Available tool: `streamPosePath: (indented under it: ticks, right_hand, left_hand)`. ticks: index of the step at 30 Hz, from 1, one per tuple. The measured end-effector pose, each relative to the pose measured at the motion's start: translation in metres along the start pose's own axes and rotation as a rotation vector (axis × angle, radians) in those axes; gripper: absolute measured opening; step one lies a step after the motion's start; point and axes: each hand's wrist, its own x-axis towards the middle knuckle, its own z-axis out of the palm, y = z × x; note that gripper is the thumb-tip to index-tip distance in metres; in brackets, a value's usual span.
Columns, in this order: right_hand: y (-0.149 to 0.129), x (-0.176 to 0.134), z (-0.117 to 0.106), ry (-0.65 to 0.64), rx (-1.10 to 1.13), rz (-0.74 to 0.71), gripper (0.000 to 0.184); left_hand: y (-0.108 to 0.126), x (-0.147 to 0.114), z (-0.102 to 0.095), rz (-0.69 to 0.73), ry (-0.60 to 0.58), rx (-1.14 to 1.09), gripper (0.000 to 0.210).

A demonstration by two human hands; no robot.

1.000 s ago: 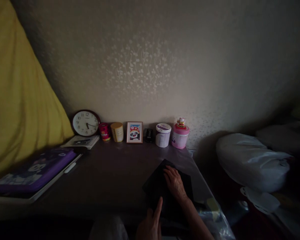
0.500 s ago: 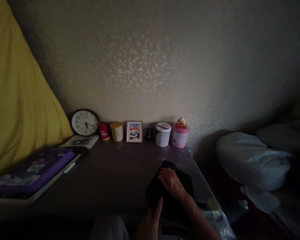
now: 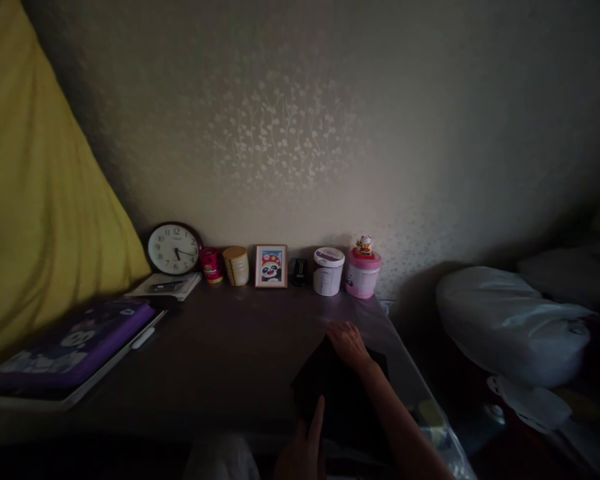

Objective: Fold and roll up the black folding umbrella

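A black cloth-like piece (image 3: 340,400), too dark to show its kind, lies on the right part of the table near its front edge. My right hand (image 3: 347,343) is at its far corner, fingers bent down over the edge and gripping it. Along the near left side rests my left hand (image 3: 305,443), index finger stretched forward on the black cloth and thumb apart. The rest of that hand is in deep shadow.
Along the wall stand a clock (image 3: 175,249), a red can (image 3: 212,265), a yellow tin (image 3: 237,267), a panda picture frame (image 3: 271,267), a white tub (image 3: 329,272) and a pink tub (image 3: 363,275). A purple case (image 3: 75,343) lies left; a pale bag (image 3: 513,327) sits right.
My right hand has moved forward from the middle of the black cloth to its far corner, which it now covers. My left hand has stayed nearly in place.
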Motion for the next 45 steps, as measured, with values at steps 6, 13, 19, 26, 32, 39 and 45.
streamPosePath:
  ticks: [6,13,19,26,32,39,45]
  right_hand:
    - [-0.034,-0.025,-0.017,0.028,0.284,-0.168,0.022]
    - [-0.038,-0.023,-0.001,-0.136,0.234,-0.163,0.028]
    - [-0.023,-0.006,0.010,-0.160,0.118,-0.149,0.032]
    - [-0.001,0.010,0.010,-0.118,0.043,-0.021,0.025]
    - [0.042,-0.026,-0.008,0.169,0.115,0.391,0.031]
    - [0.059,-0.111,-0.018,0.159,0.214,0.705,0.038]
    - [0.036,-0.133,-0.024,0.127,0.439,0.804,0.045]
  left_hand:
    - [0.000,0.002,0.002,-0.031,-0.040,0.040,0.081]
    - [-0.001,0.004,0.005,-0.028,-0.030,0.035,0.082]
    - [-0.003,0.003,0.003,-0.036,-0.059,-0.015,0.080]
    - [-0.002,0.000,-0.001,-0.023,-0.037,-0.055,0.073]
    - [0.000,-0.005,-0.003,-0.017,-0.011,-0.050,0.072]
    - [0.003,-0.012,-0.002,0.035,0.066,-0.027,0.066]
    - [0.002,-0.011,-0.001,0.035,0.067,-0.018,0.068]
